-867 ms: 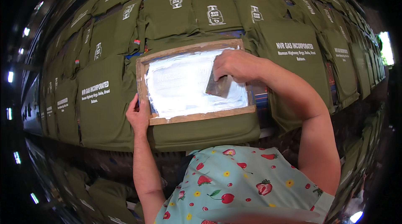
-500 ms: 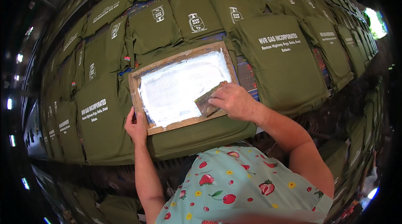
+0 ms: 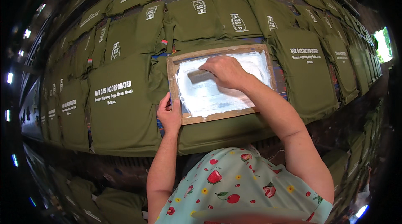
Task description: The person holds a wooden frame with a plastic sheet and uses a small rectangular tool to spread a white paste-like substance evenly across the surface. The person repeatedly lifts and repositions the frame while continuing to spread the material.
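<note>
A wooden-framed printing screen [image 3: 228, 117] lies on an olive-green shirt [image 3: 217, 135], its mesh smeared with white ink [image 3: 209, 100]. My left hand [image 3: 169, 113] grips the frame's lower left corner, fingers over the outer edge and thumb along the side. Inside the frame, toward its upper left, my right hand [image 3: 224, 71] is closed on a squeegee [image 3: 199, 75], whose blade rests on the inky mesh. Part of the squeegee is hidden under my fingers.
Olive shirts lie in rows all around; one at left [image 3: 113, 106] and one at right [image 3: 305, 73] carry white lettering. Farther back, a shirt [image 3: 238, 25] has a white cylinder-shaped print. Patterned blue-and-red surface [image 3: 161, 62] shows between shirts.
My right hand has moved the squeegee from the screen's lower right to its upper left. Lettering visible in the mesh before no longer shows. The whole view has shifted, with my left hand still at the frame.
</note>
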A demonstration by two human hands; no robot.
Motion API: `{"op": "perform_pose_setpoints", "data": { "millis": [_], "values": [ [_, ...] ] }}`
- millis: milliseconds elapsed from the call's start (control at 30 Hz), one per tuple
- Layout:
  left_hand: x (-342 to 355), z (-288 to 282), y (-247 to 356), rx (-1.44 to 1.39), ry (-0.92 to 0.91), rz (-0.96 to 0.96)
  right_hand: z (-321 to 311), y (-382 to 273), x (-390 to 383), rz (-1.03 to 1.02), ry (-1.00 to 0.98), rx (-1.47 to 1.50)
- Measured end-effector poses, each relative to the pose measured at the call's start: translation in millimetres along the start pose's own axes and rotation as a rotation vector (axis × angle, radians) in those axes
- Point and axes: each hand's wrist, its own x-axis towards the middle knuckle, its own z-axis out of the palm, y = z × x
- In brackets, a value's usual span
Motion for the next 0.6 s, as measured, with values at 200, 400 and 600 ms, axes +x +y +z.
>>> {"op": "perform_pose_setpoints", "data": {
  "millis": [200,400,600],
  "values": [
    [-4,1,0,0.07,-0.023,0.019,29,-29,-14,-0.073,0.085,-0.081],
    [-4,3,10,0.024,-0.042,0.039,14,-75,-65,-0.114,-0.036,-0.036],
    [-4,4,20,0.074,-0.033,0.038,-4,-27,-9,-0.032,-0.086,0.002]
  ]
}}
